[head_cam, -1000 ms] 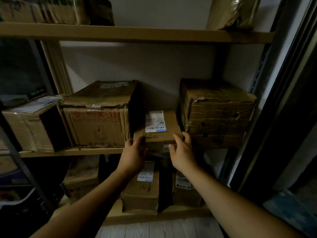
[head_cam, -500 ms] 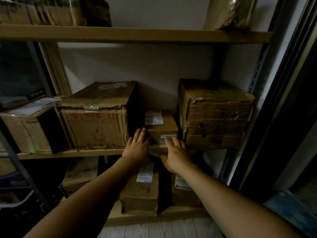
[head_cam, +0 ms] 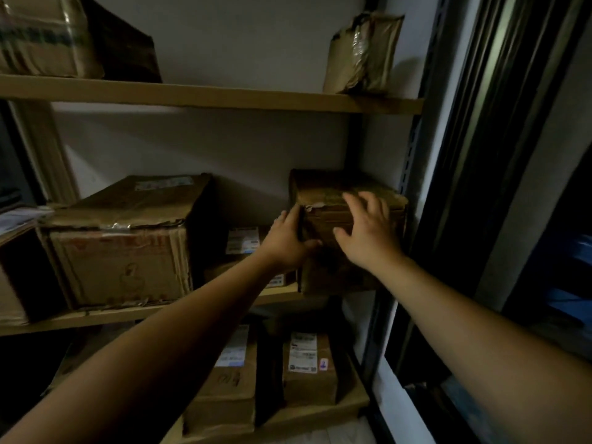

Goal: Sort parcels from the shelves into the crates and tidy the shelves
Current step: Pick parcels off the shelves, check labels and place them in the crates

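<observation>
On the middle shelf (head_cam: 96, 318), the worn box (head_cam: 333, 277) sits at the right end. Left of it and lower lies the small labelled parcel (head_cam: 242, 240), and further left stands the large box (head_cam: 121, 245). The left hand (head_cam: 285, 241) rests on the worn box's left front corner, the right hand (head_cam: 368, 232) before its front face. Above it, on the top shelf (head_cam: 208, 96), stands a padded parcel (head_cam: 363, 52); below it, on the bottom shelf (head_cam: 352, 403), stand two labelled boxes (head_cam: 307, 370).

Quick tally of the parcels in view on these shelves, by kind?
Cardboard boxes: 7
Brown mailer bag: 1
Total: 8
The dim shape lower left is too dark to count.
</observation>
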A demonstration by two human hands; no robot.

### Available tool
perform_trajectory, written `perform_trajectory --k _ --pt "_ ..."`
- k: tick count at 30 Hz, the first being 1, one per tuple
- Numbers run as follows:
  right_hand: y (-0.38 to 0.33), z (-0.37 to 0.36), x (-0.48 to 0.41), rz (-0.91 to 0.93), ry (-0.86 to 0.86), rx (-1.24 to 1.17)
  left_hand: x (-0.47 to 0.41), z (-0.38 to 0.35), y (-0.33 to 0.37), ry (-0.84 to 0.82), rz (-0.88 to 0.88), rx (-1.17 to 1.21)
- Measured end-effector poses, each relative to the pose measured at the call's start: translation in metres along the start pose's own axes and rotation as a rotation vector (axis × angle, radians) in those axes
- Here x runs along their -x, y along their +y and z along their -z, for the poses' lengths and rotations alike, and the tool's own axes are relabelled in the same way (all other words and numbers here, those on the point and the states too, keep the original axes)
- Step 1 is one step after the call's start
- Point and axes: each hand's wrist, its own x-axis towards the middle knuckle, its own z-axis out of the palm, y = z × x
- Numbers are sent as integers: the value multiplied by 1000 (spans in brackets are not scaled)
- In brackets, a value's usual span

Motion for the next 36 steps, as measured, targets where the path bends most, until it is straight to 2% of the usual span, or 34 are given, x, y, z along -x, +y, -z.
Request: perform_trajectory --k 3,7,10,17,19,22,25,31,34,36 --pt "23 12 -18 -80 -123 135 -11 1 22 -5 -3 142" --pt "48 13 -27 -173 -216 147 -14 -4 30 -74 47 116" --pt "57 8 -19 -154 -174 104 -6 -10 27 -30 29 191" --pt "55 7 11 -150 16 46 13 -17 37 244 5 283" --pt "55 10 18 -187 33 58 19 -20 32 271 21 395" --pt "45 11 25 -170 28 106 23 -22 24 202 75 587" --pt "42 12 28 -113 16 109 24 -23 23 39 93 722" --pt "63 26 18 -366 -122 -15 24 -28 15 -118 85 796" --pt "57 21 19 -418 -101 -199 25 -27 15 -148 93 815" --pt "51 22 17 -425 -87 -234 22 -23 15 -168 99 850"
